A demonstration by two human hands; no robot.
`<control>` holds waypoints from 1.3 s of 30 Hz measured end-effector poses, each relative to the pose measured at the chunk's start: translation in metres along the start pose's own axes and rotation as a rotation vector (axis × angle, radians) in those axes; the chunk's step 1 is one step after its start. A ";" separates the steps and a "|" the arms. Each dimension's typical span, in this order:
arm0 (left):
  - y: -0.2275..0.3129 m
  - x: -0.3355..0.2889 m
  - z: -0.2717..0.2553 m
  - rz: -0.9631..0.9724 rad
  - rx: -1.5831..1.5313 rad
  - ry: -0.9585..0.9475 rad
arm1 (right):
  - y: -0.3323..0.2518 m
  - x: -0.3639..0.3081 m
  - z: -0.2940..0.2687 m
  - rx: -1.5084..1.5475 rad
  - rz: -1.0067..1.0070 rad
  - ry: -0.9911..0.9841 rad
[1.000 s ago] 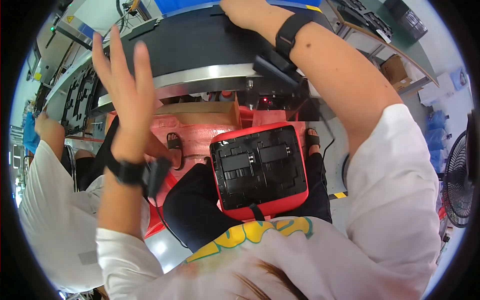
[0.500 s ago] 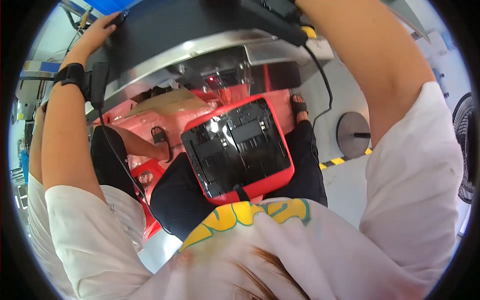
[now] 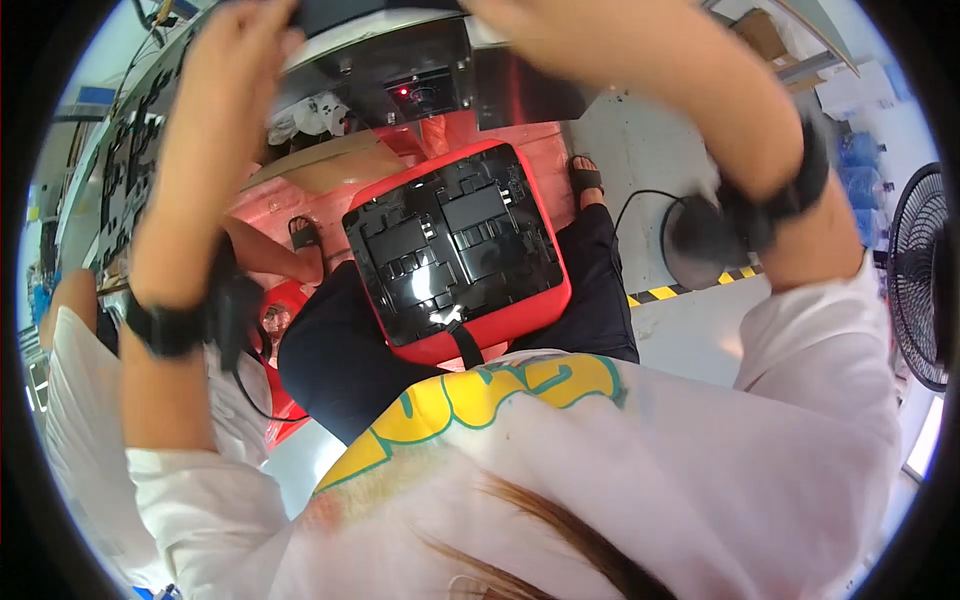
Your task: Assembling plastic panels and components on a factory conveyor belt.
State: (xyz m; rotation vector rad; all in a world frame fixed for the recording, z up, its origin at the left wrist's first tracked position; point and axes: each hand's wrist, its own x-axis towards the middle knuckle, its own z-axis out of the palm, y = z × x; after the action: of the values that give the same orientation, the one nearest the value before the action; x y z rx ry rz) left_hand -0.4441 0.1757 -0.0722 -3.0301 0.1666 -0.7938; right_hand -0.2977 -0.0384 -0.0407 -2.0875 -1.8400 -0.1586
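My left hand (image 3: 243, 45) is raised at the upper left, by the edge of the dark work surface (image 3: 352, 10); motion smears its fingers, and what they hold, if anything, cannot be made out. Along the upper edge my right hand (image 3: 520, 28) is partly cut off and blurred, with its fingers hidden. Both forearms wear black bands, the left band (image 3: 165, 328) and the right band (image 3: 800, 190), each with a dark device. Across my lap rests a red base (image 3: 556, 300) topped by a glossy black moulded panel (image 3: 455, 245) with recesses; neither hand touches it.
Black moulded parts (image 3: 135, 150) line the far left. A person in a white sleeve (image 3: 85, 430) sits close by on the left. A round black base (image 3: 690, 240), yellow-black floor tape (image 3: 690, 287) and a fan (image 3: 918, 275) are at the right. Metal structure (image 3: 400, 65) stands ahead.
My left hand has left the small black item at the surface's far left edge and come inward. My right forearm has swung inward, bringing part of the hand into view. The view has shifted.
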 end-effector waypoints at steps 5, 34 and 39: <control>0.115 -0.121 0.015 -0.121 -0.294 -0.360 | -0.049 -0.097 0.090 0.298 0.061 -0.448; 0.132 -0.219 0.120 -0.175 -0.146 -0.547 | -0.070 0.013 0.046 0.157 -0.273 0.531; 0.132 -0.239 0.115 -0.074 -0.147 -0.458 | -0.041 0.024 0.072 -0.241 -0.261 0.297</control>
State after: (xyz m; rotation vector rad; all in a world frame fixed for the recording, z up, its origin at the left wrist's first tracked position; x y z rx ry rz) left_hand -0.6080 0.0669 -0.2937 -3.2690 0.1113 -0.0755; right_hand -0.3448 0.0117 -0.0923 -1.8351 -1.9731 -0.7474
